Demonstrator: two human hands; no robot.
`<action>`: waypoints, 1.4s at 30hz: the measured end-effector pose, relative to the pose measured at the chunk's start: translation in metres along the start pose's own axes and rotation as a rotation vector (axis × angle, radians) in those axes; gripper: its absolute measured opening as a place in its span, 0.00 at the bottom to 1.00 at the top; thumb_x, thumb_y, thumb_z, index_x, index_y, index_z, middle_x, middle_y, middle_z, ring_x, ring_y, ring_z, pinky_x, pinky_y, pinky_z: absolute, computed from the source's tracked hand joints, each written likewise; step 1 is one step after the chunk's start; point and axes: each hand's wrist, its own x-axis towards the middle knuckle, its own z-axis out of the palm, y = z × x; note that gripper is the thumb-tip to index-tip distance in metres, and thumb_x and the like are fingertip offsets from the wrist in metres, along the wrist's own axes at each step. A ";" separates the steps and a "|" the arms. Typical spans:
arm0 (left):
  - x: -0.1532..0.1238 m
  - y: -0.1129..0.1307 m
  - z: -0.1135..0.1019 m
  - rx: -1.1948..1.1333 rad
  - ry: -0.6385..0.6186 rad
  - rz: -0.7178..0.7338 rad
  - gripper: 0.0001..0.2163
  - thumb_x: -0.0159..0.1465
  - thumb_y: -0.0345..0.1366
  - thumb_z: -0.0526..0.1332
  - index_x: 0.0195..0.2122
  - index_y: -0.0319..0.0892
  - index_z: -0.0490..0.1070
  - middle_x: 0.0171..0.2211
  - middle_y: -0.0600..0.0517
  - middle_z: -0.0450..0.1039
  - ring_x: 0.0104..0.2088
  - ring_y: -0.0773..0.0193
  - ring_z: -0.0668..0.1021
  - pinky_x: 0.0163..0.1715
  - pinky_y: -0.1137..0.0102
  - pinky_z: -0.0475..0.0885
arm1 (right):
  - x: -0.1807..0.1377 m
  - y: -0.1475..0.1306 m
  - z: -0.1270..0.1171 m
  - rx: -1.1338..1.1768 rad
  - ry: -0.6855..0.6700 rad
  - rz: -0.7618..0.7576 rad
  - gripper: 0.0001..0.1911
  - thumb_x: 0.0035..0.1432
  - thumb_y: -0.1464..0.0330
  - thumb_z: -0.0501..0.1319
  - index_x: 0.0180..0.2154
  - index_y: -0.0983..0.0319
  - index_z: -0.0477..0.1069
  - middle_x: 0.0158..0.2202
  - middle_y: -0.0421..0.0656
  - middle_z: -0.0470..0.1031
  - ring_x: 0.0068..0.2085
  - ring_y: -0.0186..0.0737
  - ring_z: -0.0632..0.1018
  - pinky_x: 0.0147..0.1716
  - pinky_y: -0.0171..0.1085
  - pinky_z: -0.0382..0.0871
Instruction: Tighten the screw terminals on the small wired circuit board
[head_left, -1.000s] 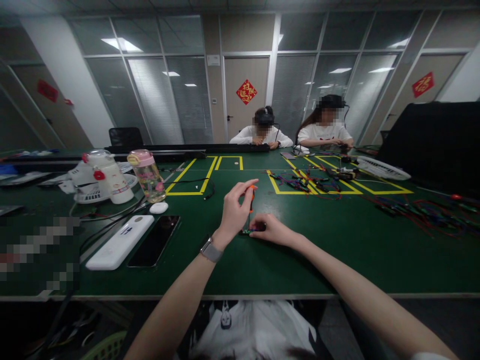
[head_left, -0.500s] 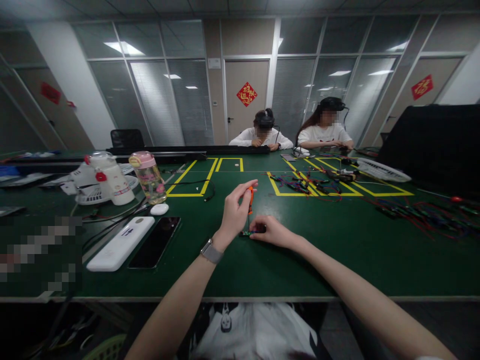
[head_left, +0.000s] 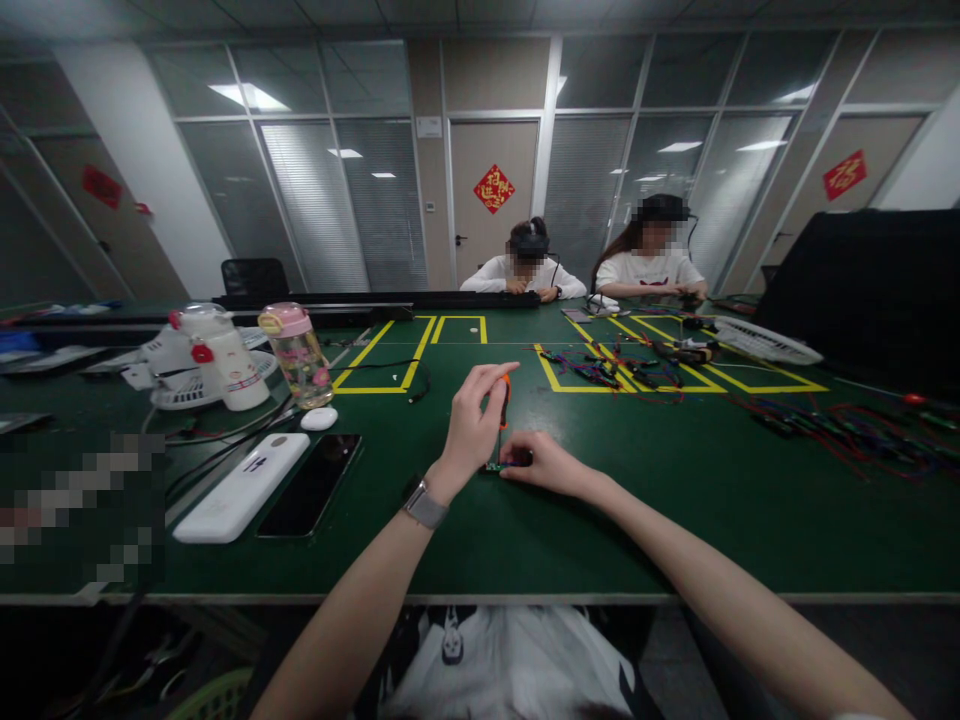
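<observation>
An orange-and-black screwdriver [head_left: 505, 405] stands upright, its handle held by my left hand [head_left: 471, 425], fingers closed round it. The thin shaft points down to a small green circuit board [head_left: 493, 467] on the green table. My right hand [head_left: 541, 464] is closed in a pinch at the board's right side, steadying it; a dark part with coloured wires shows between thumb and fingers. Whether the screwdriver tip touches a screw is too small to tell.
On the left lie a black phone [head_left: 311, 486], a white power bank [head_left: 244, 488], and a pink-lidded bottle [head_left: 296, 355]. Wired boards [head_left: 607, 365] lie beyond my right hand, with a bigger tangle [head_left: 870, 420] farther right. Two people sit across the table [head_left: 600, 540].
My left hand and the screwdriver handle have shifted very slightly to the right. My right hand and the board stay in place.
</observation>
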 end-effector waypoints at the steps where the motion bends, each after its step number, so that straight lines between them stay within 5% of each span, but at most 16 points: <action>1: 0.000 0.000 0.000 -0.022 -0.004 0.000 0.13 0.70 0.32 0.51 0.50 0.44 0.72 0.47 0.48 0.73 0.47 0.62 0.75 0.48 0.65 0.71 | 0.000 0.000 0.000 -0.002 0.001 -0.002 0.06 0.50 0.73 0.67 0.33 0.65 0.74 0.27 0.38 0.71 0.28 0.33 0.70 0.29 0.32 0.63; 10: 0.000 0.001 -0.001 0.147 0.113 0.035 0.03 0.63 0.34 0.63 0.37 0.42 0.75 0.33 0.52 0.68 0.34 0.65 0.73 0.37 0.70 0.71 | -0.001 0.000 0.000 0.003 0.005 0.000 0.06 0.50 0.72 0.67 0.33 0.65 0.74 0.28 0.39 0.71 0.28 0.34 0.70 0.29 0.32 0.63; 14: -0.003 0.002 -0.001 0.293 0.099 0.079 0.10 0.68 0.34 0.54 0.46 0.43 0.74 0.40 0.47 0.67 0.41 0.61 0.73 0.43 0.65 0.70 | 0.000 0.002 0.001 0.003 0.003 -0.004 0.06 0.50 0.72 0.67 0.34 0.65 0.75 0.27 0.39 0.71 0.28 0.34 0.70 0.29 0.32 0.63; 19: -0.003 0.003 0.001 0.172 0.038 0.108 0.14 0.69 0.28 0.50 0.51 0.43 0.70 0.47 0.47 0.72 0.49 0.61 0.74 0.50 0.64 0.70 | -0.001 0.000 0.000 0.011 0.004 0.004 0.06 0.50 0.72 0.67 0.34 0.65 0.75 0.28 0.39 0.72 0.28 0.33 0.70 0.29 0.32 0.64; 27: 0.001 0.000 -0.002 0.203 0.119 0.010 0.03 0.64 0.34 0.62 0.36 0.42 0.74 0.35 0.51 0.69 0.36 0.64 0.73 0.39 0.69 0.71 | -0.001 -0.001 0.000 -0.005 0.005 0.003 0.06 0.50 0.72 0.67 0.34 0.65 0.75 0.28 0.40 0.72 0.29 0.34 0.70 0.29 0.32 0.64; 34: -0.001 -0.002 0.001 0.093 0.066 0.023 0.14 0.70 0.30 0.49 0.51 0.43 0.70 0.47 0.47 0.72 0.48 0.62 0.74 0.49 0.65 0.69 | -0.001 0.001 0.001 0.006 0.009 0.007 0.06 0.50 0.72 0.67 0.33 0.65 0.75 0.28 0.40 0.72 0.29 0.35 0.71 0.30 0.33 0.65; 42: 0.000 0.001 0.000 0.158 0.102 0.018 0.06 0.64 0.34 0.62 0.41 0.43 0.75 0.34 0.52 0.71 0.36 0.65 0.74 0.39 0.69 0.69 | -0.001 0.000 0.000 -0.006 0.003 -0.006 0.06 0.50 0.73 0.67 0.33 0.65 0.75 0.28 0.39 0.72 0.28 0.33 0.70 0.28 0.32 0.63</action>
